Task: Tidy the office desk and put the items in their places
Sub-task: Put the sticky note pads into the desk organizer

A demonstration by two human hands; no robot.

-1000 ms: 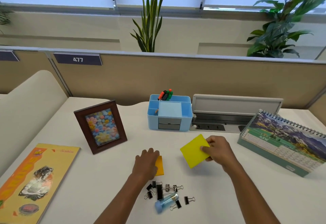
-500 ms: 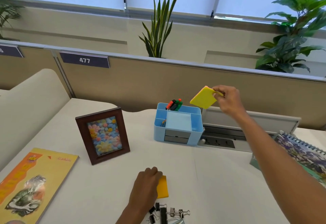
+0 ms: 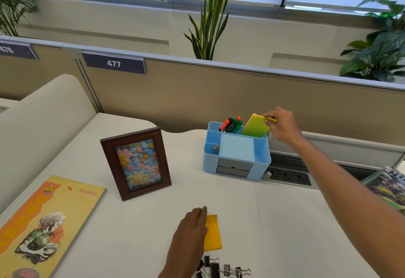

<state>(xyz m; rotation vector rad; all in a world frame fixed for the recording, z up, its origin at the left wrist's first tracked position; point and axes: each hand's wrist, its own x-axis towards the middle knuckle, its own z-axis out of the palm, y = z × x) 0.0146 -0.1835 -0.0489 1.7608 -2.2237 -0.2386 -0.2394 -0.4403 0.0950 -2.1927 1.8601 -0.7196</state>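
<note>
right hand has lowered yellow pad into organizer.

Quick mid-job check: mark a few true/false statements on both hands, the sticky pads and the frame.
1. The right hand pinches the yellow sticky pad at the blue organizer's back compartment. True.
2. The left hand grips a binder clip. False: it rests flat on the orange sticky pad.
3. The picture frame lies face down. False: it stands upright, leaning back.
4. The markers stand in the organizer. True.
</note>
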